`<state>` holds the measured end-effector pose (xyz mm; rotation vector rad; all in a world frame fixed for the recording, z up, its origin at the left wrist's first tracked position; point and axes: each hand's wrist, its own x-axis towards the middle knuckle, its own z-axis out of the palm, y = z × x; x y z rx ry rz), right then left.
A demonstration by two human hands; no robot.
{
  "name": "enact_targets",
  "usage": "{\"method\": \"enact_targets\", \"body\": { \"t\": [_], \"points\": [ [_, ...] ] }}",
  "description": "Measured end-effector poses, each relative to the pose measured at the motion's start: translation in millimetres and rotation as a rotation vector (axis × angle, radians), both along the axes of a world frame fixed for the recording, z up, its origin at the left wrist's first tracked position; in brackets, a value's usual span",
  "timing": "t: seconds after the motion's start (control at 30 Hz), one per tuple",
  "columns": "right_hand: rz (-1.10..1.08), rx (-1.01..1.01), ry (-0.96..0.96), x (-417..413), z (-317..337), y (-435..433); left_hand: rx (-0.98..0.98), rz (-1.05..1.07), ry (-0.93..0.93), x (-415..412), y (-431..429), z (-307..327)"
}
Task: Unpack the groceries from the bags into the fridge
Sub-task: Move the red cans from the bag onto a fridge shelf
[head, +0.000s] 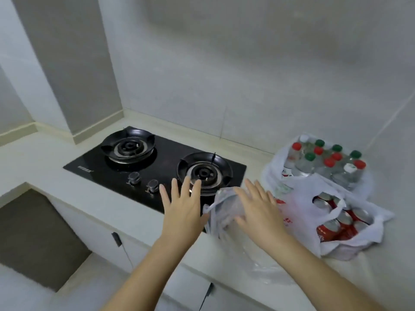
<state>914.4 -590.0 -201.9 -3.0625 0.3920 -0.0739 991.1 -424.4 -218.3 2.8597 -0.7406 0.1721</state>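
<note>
A thin clear plastic bag [224, 207] lies crumpled at the counter's front edge, between my two hands. My left hand [183, 206] hovers flat with spread fingers just left of it, over the stove's corner. Resting on the bag's right side with fingers apart is my right hand [258, 209]. To the right stands a white bag of red cans [341, 218]. Behind that, a white bag of water bottles [325, 162] with red, green and white caps stands against the wall. No fridge is in view.
A black two-burner gas stove [155, 167] with two knobs is set into the pale counter [56, 153], left of the bags. White cabinet doors with dark handles [116, 240] run below the counter. A dark floor recess [38, 239] lies at the lower left.
</note>
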Motion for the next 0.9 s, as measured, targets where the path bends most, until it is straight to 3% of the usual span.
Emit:
{"method": "enact_targets", "body": {
  "t": [0.27,0.6,0.9],
  "points": [
    [-0.282,0.025,0.190,-25,-33,-80,0.161,-0.270,0.233,42,-109,-46],
    [-0.185,0.033,0.253,-25,-50,-138,0.252,-0.225,0.348,63,-202,-89],
    [-0.089,0.052,0.309,9,-51,-151,-0.168,-0.228,0.290,108,-172,-67]
  ]
}}
